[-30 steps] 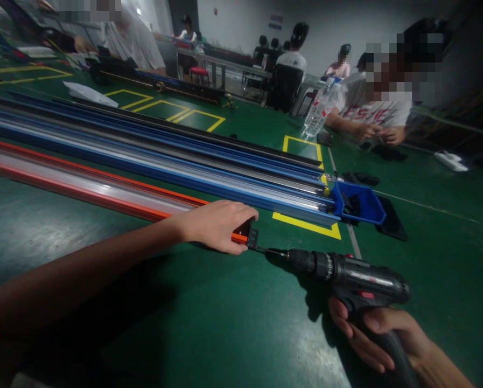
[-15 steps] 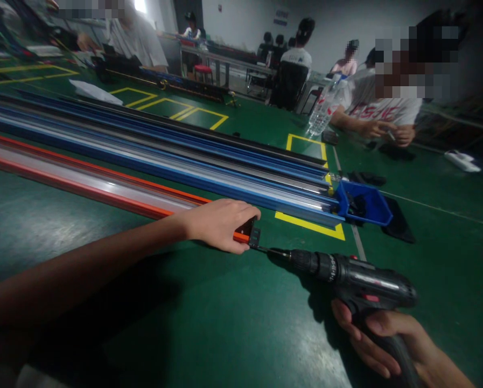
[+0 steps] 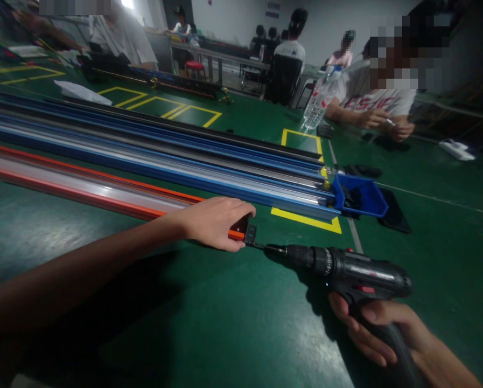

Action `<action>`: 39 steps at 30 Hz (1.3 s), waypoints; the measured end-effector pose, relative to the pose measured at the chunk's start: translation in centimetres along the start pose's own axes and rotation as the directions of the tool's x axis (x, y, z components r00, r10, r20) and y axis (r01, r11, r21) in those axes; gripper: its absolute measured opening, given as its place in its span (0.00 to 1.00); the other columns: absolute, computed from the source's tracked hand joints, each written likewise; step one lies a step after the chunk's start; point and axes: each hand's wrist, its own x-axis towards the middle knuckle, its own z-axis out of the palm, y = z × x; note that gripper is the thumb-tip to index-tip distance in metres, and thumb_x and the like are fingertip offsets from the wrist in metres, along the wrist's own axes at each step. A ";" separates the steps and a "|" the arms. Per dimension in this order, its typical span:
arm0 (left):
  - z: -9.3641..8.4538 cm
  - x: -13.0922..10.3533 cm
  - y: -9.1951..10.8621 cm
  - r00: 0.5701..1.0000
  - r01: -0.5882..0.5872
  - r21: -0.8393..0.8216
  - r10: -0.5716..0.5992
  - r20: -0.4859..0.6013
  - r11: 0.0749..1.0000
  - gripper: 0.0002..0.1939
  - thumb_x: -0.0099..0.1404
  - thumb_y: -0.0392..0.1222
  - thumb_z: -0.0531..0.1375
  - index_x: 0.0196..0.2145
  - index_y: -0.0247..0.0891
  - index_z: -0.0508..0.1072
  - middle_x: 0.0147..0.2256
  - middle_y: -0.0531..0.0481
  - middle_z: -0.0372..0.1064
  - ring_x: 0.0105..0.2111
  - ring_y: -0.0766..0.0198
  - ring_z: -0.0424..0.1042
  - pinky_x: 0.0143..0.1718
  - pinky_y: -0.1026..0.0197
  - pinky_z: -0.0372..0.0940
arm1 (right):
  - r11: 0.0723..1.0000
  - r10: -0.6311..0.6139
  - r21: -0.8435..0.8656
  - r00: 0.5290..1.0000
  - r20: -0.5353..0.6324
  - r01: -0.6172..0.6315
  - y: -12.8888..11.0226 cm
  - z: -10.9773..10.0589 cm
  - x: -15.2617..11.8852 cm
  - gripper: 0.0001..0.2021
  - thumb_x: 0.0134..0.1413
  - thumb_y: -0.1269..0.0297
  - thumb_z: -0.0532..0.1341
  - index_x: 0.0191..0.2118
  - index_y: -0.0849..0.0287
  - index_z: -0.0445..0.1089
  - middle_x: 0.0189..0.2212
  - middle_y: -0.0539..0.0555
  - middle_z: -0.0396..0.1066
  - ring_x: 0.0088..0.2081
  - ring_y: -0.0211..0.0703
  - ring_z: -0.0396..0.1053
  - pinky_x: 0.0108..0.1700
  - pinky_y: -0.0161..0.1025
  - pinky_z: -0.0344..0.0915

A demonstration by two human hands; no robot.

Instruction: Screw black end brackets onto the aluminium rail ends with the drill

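Observation:
My left hand [image 3: 219,222] is wrapped over the right end of a long orange profile [image 3: 104,189] lying on the green table. A small black end piece [image 3: 250,233] shows at that end, just past my fingers. In my right hand [image 3: 380,328] is a black power drill [image 3: 358,275], gripped by its handle. The drill points left, and its thin bit reaches the lower part of the black end piece. Whether the bit sits in a screw is too small to tell.
Blue and black profiles [image 3: 209,172] lie behind the orange one. A blue bin [image 3: 360,196] with dark parts stands at their right end, beside a dark flat object [image 3: 394,213]. Clear bottles [image 3: 320,102] stand farther back. A person's hands [image 3: 386,123] are at the upper right.
The whole view has shifted slightly, so most things appear a little farther left and up. Both hands keep their hold, and the bit stays at the end piece.

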 end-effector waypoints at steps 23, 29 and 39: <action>0.0 0.0 -0.2 1.000 0.006 -0.011 -0.006 0.012 1.000 0.26 0.60 0.50 0.65 0.53 0.37 0.68 0.46 0.44 0.74 0.45 0.53 0.74 0.46 0.56 0.64 | 0.999 -0.027 -0.029 0.999 0.046 0.028 -0.1 0.4 0.2 0.14 0.63 0.65 0.60 0.48 0.69 0.75 0.32 0.55 0.72 0.16 0.24 0.58 0.26 0.29 0.70; 0.1 0.0 -0.2 1.000 -0.008 -0.026 0.008 -0.001 1.000 0.25 0.60 0.50 0.64 0.52 0.37 0.68 0.44 0.45 0.74 0.43 0.53 0.74 0.44 0.57 0.64 | 1.000 -0.014 -0.013 0.999 0.040 0.015 -0.1 0.3 0.1 0.14 0.62 0.65 0.61 0.48 0.69 0.75 0.33 0.55 0.73 0.16 0.24 0.59 0.25 0.29 0.70; 0.0 0.1 -0.2 1.000 -0.012 -0.028 0.012 -0.004 1.000 0.25 0.60 0.49 0.65 0.52 0.37 0.69 0.44 0.45 0.74 0.43 0.53 0.74 0.43 0.57 0.63 | 1.000 0.000 -0.015 1.000 0.027 0.001 -0.2 0.1 0.1 0.14 0.62 0.65 0.62 0.49 0.68 0.75 0.33 0.54 0.73 0.16 0.25 0.61 0.26 0.29 0.71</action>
